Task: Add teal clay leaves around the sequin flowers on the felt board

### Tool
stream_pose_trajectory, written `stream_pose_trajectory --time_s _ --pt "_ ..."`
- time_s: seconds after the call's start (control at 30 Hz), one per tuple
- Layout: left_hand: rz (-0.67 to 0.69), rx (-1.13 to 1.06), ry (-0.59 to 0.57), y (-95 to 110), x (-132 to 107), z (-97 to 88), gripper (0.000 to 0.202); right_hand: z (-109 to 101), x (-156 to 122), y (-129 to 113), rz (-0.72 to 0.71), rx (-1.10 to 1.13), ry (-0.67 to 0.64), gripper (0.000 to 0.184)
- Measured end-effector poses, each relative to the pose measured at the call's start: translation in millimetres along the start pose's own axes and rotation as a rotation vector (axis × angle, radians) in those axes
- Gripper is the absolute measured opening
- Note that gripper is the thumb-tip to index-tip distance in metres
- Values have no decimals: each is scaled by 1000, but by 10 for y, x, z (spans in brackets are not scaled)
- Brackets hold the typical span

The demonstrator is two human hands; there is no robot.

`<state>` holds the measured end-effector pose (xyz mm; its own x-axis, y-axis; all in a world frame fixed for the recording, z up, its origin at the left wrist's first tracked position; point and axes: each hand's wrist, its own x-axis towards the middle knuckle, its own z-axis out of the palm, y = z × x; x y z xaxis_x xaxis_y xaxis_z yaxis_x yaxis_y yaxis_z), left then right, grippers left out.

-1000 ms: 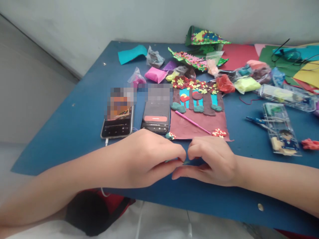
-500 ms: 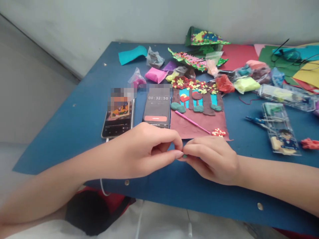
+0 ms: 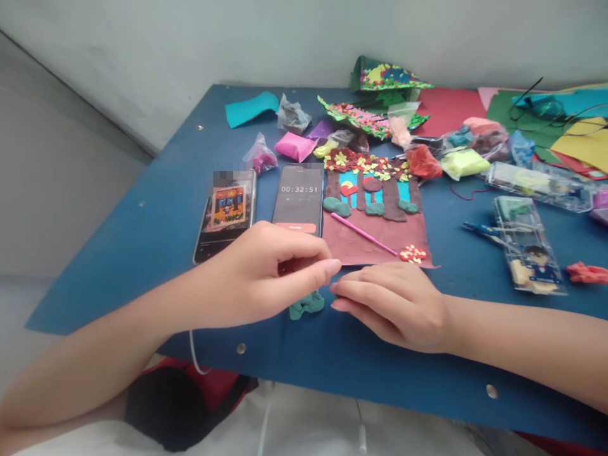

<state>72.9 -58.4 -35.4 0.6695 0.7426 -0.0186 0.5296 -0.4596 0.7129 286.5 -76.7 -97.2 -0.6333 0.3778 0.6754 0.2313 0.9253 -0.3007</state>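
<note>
My left hand hovers over the table's front edge with thumb and fingertips pinched together; what they hold is hidden. Just below it a lump of green clay lies on the blue table. My right hand rests flat on the table, fingers stretched leftward, tips almost touching the left hand's fingertips and holding nothing. Behind both hands lies a clay picture of brown trunks on a maroon sheet, with a pink stick tool across it.
Two phones lie left of the picture, one showing a timer. Several bags of coloured clay, finished clay pieces, coloured paper sheets and clear plastic cases crowd the back and right.
My hands have separated slightly; the left hand rose and the green clay lump beneath it now shows on the table. My right hand's fingers flattened out.
</note>
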Motion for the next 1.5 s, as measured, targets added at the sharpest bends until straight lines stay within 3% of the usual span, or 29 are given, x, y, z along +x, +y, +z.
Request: stream_pose_trajectory --time_s 0.13,0.27,0.43,0.63,0.87,1.07,1.5 --pt "-13 -13 -5 7 -9 -5 33 10 -21 4 -8 13 -21 15" --pt "-20 4 -5 10 -8 -5 35 9 7 -10 40 54 -15 5" --pt "-4 7 -30 22 9 -12 36 -10 42 -32 25 8 -46 29" --pt "-38 -49 -78 56 22 -30 35 23 3 -12 -49 -109 -17 7" --pt "-24 -65 -71 27 24 -9 36 22 -14 -7 -46 -106 -28 11" --pt "-23 -85 -91 -2 19 3 35 43 21 -25 -33 -144 -34 30" --pt "-48 -115 -144 5 0 18 36 30 25 -18 -58 -107 -19 33"
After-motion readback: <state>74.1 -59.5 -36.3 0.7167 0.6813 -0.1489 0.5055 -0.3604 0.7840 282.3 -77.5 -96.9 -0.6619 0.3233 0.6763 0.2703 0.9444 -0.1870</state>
